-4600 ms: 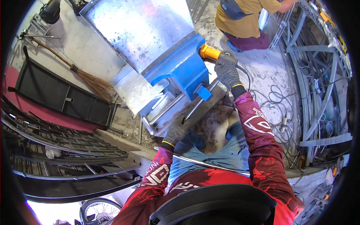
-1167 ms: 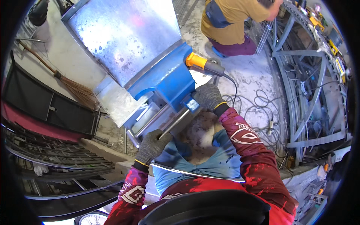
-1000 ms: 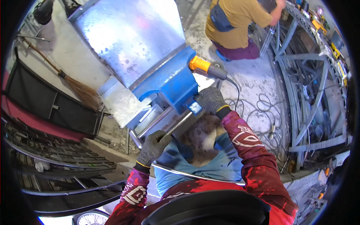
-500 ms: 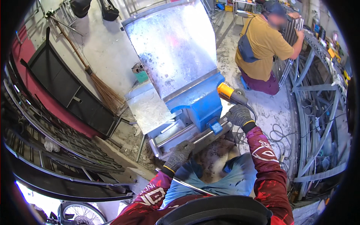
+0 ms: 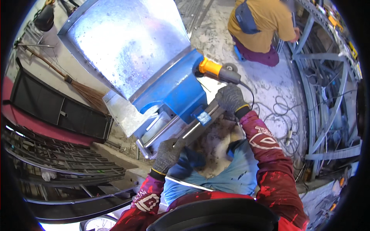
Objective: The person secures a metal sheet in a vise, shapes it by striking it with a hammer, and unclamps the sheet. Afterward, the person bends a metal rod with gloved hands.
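Both my hands wear dark grey knit gloves. My left hand [image 5: 168, 154] is closed around the near left end of a grey metal bar [image 5: 195, 129]. My right hand [image 5: 230, 99] is closed over the same bar's far right end. The bar slants along the front of a blue machine [image 5: 181, 94], passing by a small blue block [image 5: 202, 117]. A large shiny sheet-metal panel [image 5: 127, 42] slopes up behind the machine's blue body. Just beyond my right hand, an orange and black angle grinder [image 5: 219, 71] rests against the machine's right end.
At the upper right a person in a mustard shirt [image 5: 264, 29] kneels by a metal rack [image 5: 308, 102]. Black cable [image 5: 279, 111] coils on the floor [image 5: 246, 73]. Dark metal frames [image 5: 69, 161] lie at left, with a straw broom [image 5: 83, 89] behind.
My view has swung, so the machine sits further left and more tilted and the kneeling person higher. Both hands stay closed on the bar.
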The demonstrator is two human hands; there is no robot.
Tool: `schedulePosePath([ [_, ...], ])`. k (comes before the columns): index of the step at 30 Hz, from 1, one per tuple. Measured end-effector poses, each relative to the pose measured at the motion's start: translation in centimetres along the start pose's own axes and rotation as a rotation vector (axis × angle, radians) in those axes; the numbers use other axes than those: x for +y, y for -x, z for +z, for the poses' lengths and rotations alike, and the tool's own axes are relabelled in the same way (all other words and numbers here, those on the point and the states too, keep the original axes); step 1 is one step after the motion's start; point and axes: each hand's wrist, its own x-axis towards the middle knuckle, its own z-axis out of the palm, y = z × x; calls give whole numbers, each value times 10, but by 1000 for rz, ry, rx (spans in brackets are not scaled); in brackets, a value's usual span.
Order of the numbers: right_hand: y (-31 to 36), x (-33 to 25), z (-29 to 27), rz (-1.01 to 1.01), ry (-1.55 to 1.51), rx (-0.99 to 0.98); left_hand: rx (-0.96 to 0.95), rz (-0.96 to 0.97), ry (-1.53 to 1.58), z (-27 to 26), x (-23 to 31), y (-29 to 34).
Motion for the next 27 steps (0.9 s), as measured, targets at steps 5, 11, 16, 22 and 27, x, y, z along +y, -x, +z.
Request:
schedulePosePath([
  [5, -4, 4, -2, -12, -44, -113, 167, 541, -266, 4, -22, -8],
  [11, 5, 0, -13, 24, -127, -126, 71, 36, -142, -8, 23, -3],
  [16, -3, -1, -15, 82, -158, -150, 169, 133, -371, 5, 50, -13],
  [22, -5, 2, -4, 167, -164, -117, 150, 175, 26, 0, 30, -17],
  [27, -14, -3, -31, 154, -348, 185, 164, 188, 297, 0, 5, 2],
])
